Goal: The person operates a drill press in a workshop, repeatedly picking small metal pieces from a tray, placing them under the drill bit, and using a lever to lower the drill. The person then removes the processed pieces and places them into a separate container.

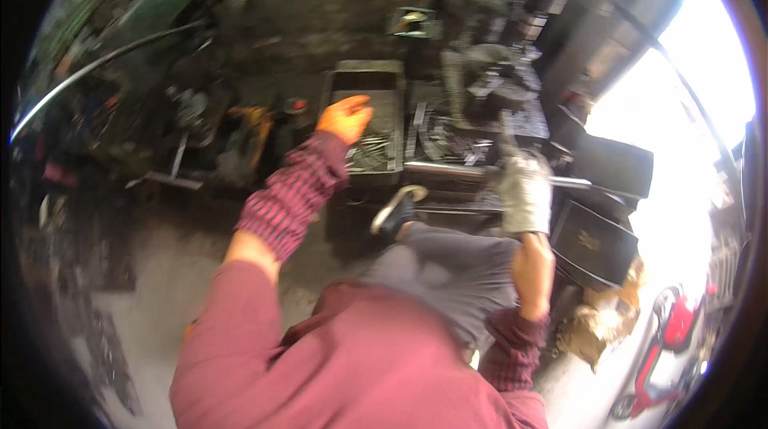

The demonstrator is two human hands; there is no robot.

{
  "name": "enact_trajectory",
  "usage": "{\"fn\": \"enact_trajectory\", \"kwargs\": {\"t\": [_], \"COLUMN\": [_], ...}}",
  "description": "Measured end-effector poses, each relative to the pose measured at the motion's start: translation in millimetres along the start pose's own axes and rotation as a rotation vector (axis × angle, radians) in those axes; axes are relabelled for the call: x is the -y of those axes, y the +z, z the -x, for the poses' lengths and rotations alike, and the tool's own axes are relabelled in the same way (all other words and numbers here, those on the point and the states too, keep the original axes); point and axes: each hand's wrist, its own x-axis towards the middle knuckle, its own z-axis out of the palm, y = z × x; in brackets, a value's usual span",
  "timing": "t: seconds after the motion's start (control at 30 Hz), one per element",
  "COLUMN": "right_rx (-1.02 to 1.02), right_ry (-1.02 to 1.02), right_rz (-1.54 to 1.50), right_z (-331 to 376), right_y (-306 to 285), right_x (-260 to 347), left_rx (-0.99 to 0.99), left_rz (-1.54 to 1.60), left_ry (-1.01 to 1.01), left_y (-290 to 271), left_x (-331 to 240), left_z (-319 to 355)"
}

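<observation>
— What is the left hand (pixel 346 117) doing?

— It wears an orange glove and reaches out over a dark metal tray (pixel 364 77). The fingers (pixel 358 103) are loosely spread and curled a little; nothing shows between them. Just below and beyond the fingertips, small metal pieces (pixel 370 151) lie in the tray.

— And the right hand (pixel 524 193)?

— It is in a grey work glove, with the fingers (pixel 520 177) wrapped shut around a long metal bar (pixel 448 170). The bar runs level, out to both sides of the fist: one end points toward the tray on the left, the other sticks out a short way to the right.

— What sits past the right fingers?

— A cluttered worktop (pixel 534 121) with flat metal strips (pixel 436 137) and a dark machine (pixel 488 69), blurred, so I cannot tell more. To the right of the fist stand black boxes (pixel 596 241).

— Anything under the hands?

— The person's grey trouser knee (pixel 448 265) and a dark shoe (pixel 398 213), raised just below the bar. The floor (pixel 160 269) lies left of that.
</observation>
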Motion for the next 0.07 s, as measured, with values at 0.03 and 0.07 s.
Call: {"fn": "enact_trajectory", "kwargs": {"t": [0.03, 0.07], "right_rx": [-0.034, 0.004], "right_ry": [-0.131, -0.162], "right_rz": [0.108, 0.078], "right_z": [14, 8], "right_y": [-13, 0], "right_x": [10, 24], "left_rx": [-0.022, -0.06], "left_rz": [0.007, -0.028], "left_ry": [-0.007, -0.007], "left_y": [0, 2], "left_x": [-1, -2], "left_z": [-4, -10]}}
